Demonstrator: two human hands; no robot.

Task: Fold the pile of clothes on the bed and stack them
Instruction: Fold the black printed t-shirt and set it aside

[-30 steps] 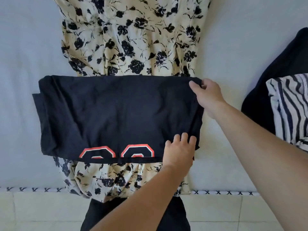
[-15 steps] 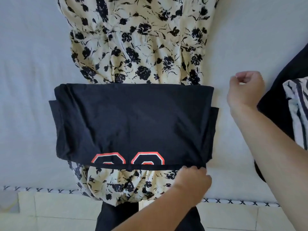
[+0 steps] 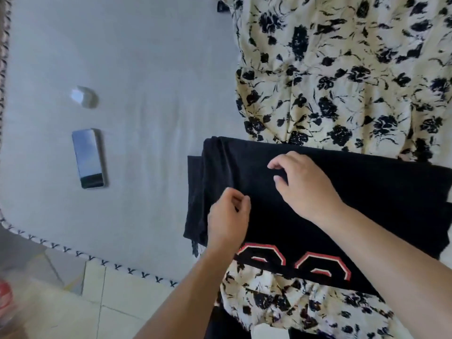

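The black shirt (image 3: 342, 204), part-folded, lies across the floral dress (image 3: 342, 77) near the bed's (image 3: 146, 69) front edge. Judging from this, dragging its left end over could tug the dress beneath and bunch both, or skew the layered edges. The left hand (image 3: 227, 223) pinches fabric at the shirt's left end, fingers (image 3: 241, 200) curled together. The right hand (image 3: 303, 184) rests beside it, fingers bent and apparently gathering cloth. A phone (image 3: 89, 159) lies well apart, toward the bed's left edge.
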